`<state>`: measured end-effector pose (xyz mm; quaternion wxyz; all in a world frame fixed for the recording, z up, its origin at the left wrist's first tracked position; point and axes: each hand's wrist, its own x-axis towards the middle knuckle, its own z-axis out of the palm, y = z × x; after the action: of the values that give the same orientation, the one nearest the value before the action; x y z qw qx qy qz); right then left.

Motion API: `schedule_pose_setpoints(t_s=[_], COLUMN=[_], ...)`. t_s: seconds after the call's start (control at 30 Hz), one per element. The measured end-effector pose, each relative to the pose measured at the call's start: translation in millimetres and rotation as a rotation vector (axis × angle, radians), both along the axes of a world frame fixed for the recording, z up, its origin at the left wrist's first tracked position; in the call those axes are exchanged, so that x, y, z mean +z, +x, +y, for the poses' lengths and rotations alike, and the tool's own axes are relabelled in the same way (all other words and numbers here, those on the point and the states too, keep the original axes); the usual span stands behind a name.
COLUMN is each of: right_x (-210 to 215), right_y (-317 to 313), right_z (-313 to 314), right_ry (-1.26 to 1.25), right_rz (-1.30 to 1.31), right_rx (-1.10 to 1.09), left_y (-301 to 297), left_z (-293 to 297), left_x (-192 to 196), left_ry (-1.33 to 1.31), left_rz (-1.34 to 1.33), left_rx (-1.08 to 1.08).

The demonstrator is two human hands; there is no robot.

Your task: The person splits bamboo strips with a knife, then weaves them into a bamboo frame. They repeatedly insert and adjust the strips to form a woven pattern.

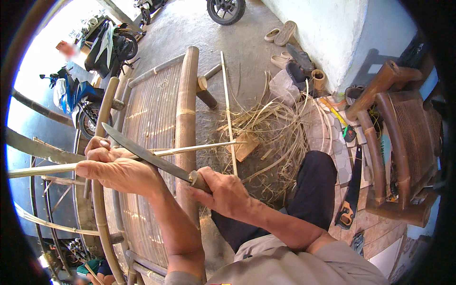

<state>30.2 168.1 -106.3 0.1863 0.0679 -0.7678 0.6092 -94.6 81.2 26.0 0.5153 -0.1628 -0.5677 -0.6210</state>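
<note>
My left hand [118, 168] is closed around a long, pale bamboo strip [199, 147], which runs out past both sides of the fist. In my right hand [222, 190] is the handle of a knife with a long, dark, curved blade [151, 156]. The blade lies slantwise across the strip beside my left hand, its tip pointing up and left. Whether the edge bites into the strip cannot be made out. Beneath both hands stands a bamboo bench [152, 114] with a slatted top and a thick pole [186, 109] along its right side.
Curled bamboo shavings [270, 128] heap on the floor around a wooden block [246, 146]. Another thin strip [227, 104] stretches beside the bench. A handsaw [350, 190] and a tape measure [349, 133] lie right, near a bamboo chair [411, 142]. Motorbikes [85, 102] stand at the left.
</note>
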Motion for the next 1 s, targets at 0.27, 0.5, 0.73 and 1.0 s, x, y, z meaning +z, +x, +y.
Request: schedule_pose_setpoints(t_s=[0.27, 0.5, 0.73, 1.0], right_x=[-170, -117, -20, 33], right_y=[11, 17, 11, 37], right_z=[65, 57, 39, 44], right_ry=[0.183, -0.037, -0.180, -0.169], right_rz=[-0.639, -0.597, -0.340, -0.138], right_rx=[-0.202, -0.055, 0.076, 0.092], left_y=[-13, -6, 17, 40], left_z=[-19, -10, -2, 10], left_x=[-1, -2, 8, 11], left_ry=[0.045, -0.010, -0.100, -0.119], left_rz=[0.050, -0.094, -0.048, 0.026], left_rx=[0.028, 0.029, -0.023, -0.116])
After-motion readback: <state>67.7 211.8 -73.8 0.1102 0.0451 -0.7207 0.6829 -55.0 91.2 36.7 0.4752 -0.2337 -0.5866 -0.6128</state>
